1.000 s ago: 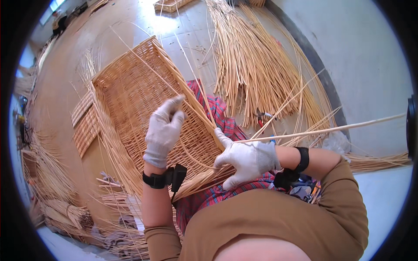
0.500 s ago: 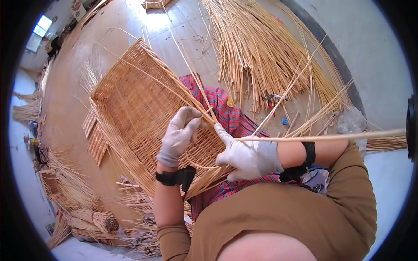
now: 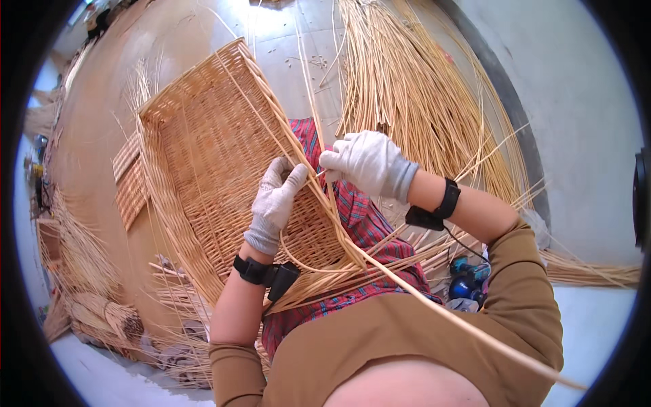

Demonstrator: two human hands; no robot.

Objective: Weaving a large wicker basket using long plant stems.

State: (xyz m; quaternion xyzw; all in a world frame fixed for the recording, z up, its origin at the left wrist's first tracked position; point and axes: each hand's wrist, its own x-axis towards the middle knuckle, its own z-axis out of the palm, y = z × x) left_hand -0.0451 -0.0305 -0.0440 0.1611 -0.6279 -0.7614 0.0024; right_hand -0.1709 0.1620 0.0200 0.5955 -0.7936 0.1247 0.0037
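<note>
A large rectangular wicker basket [image 3: 166, 207] lies tilted across my lap, its open side up. My left hand [image 3: 272, 203], in a pale work glove, is inside it at the right-hand rim, with thumb and fingers closed there. Just outside that rim, my gloved right hand [image 3: 369, 163] pinches the end of a thin willow rod [image 3: 323, 173] that crosses the border. A long, thicker rod [image 3: 461, 315] runs from the basket's near right corner toward the lower right, apart from both hands. Below my left hand, a bent rod [image 3: 288, 254] loops inside the basket.
A big fan of loose rods [image 3: 413, 88] covers the floor at the far right, beside a wall [image 3: 569, 88]. A red plaid cloth [image 3: 363, 210] lies under the basket. Woven panels [image 3: 132, 183] and more rod bundles [image 3: 102, 315] are to the left.
My right hand has left the near right corner and moved up and away to the rim opposite my left hand. The thick rod now slopes to the lower right.
</note>
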